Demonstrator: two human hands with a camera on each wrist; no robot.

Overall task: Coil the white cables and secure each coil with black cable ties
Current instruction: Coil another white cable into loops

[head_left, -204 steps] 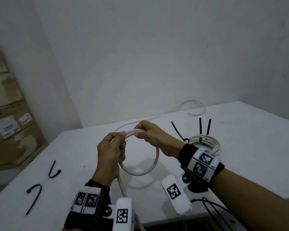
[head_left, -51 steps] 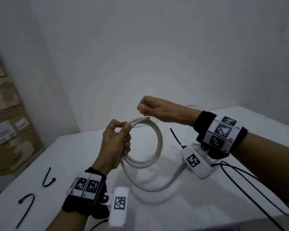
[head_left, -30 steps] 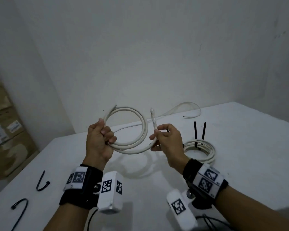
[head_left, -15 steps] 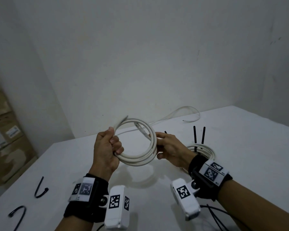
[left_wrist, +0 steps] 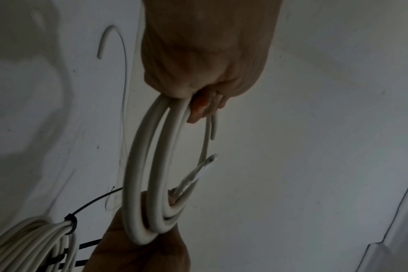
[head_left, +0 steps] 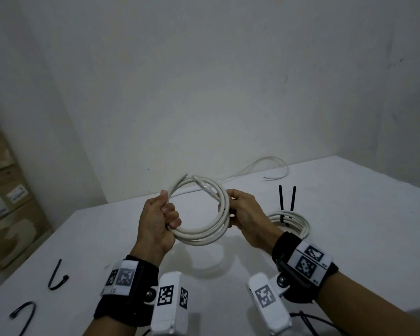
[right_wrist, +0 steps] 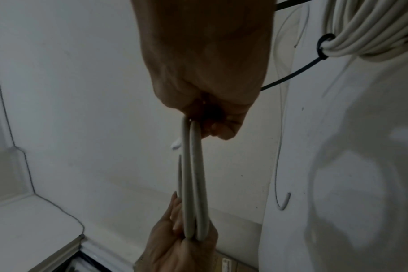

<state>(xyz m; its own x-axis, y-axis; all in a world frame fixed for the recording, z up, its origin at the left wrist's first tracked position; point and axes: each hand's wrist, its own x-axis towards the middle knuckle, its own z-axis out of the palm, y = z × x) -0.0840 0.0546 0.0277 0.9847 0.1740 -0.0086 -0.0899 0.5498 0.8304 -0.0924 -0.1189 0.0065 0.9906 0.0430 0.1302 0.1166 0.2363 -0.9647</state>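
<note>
Below my hands lies a plain white tabletop point(head_left: 349, 238), pushed into the corner of a room with bare pale walls point(head_left: 204, 93); stacked brown cardboard boxes point(head_left: 7, 209) stand at the left. Above it I hold a round coil of thick white cable point(head_left: 204, 235). My left hand point(head_left: 155, 224) grips its left side, fingers curled round the strands, and my right hand point(head_left: 245, 214) grips the right side the same way. Both cable ends stick out at the top of the coil.

On the table just behind my right wrist sits a second coil of thinner white cable point(head_left: 294, 220), bound with black cable ties point(head_left: 286, 202) whose tails stand up; my wrist covers its near edge. A loose thin white cable point(head_left: 272, 163) loops along the back edge by the wall. Two bent black cable ties point(head_left: 56, 277) lie well apart at the near left, the closer one blurred.

From the wrist cameras my fingertips are mostly buried in shadow behind the strands, and the second coil is cut off at the frame edge.
</note>
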